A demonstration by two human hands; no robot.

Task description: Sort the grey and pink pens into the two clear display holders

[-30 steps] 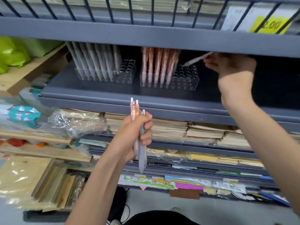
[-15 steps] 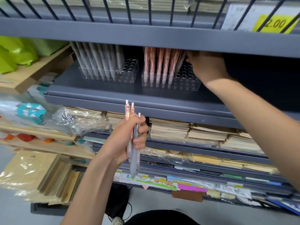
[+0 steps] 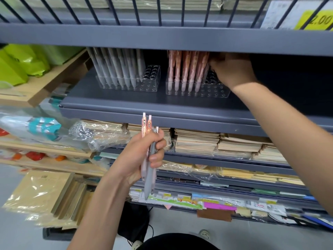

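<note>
left hand [image 3: 135,159] clamps three pens [image 3: 151,174], two pink, one grey. right hand [image 3: 232,71], up-right of it, is curled at the pink holder [image 3: 212,92]; grip unclear. i judge a slotting step. next: pick by colour; the grey holder [image 3: 151,83] is above the left hand.
</note>
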